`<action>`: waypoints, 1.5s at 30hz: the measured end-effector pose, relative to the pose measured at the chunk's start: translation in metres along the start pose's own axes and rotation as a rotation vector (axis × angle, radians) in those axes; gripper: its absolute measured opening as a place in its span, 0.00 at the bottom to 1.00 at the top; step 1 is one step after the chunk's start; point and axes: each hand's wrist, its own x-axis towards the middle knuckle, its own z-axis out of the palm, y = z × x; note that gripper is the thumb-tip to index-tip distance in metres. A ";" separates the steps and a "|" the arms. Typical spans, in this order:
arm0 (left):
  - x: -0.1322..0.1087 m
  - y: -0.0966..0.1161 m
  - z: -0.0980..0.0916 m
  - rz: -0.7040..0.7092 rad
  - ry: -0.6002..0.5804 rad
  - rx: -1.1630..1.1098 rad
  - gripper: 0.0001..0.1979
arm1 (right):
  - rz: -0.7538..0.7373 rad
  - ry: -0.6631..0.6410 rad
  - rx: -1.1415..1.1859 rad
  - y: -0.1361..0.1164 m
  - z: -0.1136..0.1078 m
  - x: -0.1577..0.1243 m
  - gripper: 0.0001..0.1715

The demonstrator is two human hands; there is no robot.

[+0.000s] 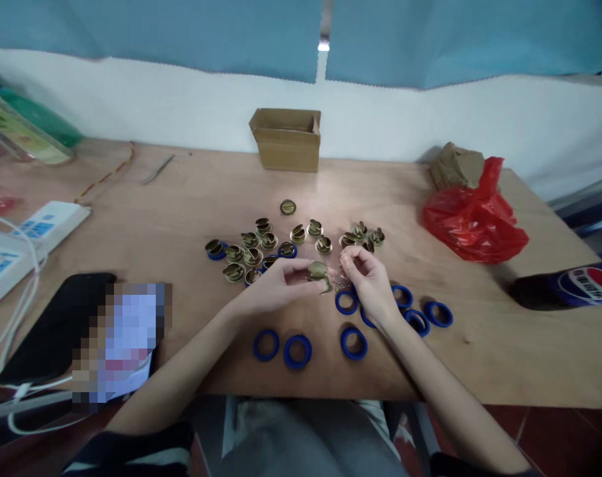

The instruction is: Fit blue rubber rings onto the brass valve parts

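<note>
My left hand (pixel 280 283) is closed on a brass-coloured round fitting (pixel 319 272) held just above the wooden table (pixel 191 199). My right hand (pixel 366 279) is pinched right beside it, fingertips near the fitting and a small thin metal piece (pixel 341 285); what it grips is too small to name. Several brass fittings (pixel 254 248) lie in a loose cluster behind the hands, some sitting on blue rings. Several loose blue rubber rings (pixel 297 350) lie in front of and beside the hands.
A small open cardboard box (pixel 286 139) stands at the back. A red plastic bag (pixel 475 218) and brown packet (pixel 457 165) lie at right, with a cola bottle (pixel 569 286) on its side. A black phone (pixel 57 324), white power strip (pixel 27 245) and cables occupy the left.
</note>
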 end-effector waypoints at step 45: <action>0.004 -0.019 0.012 0.053 -0.019 -0.115 0.15 | -0.148 0.128 -0.082 0.004 0.011 -0.010 0.18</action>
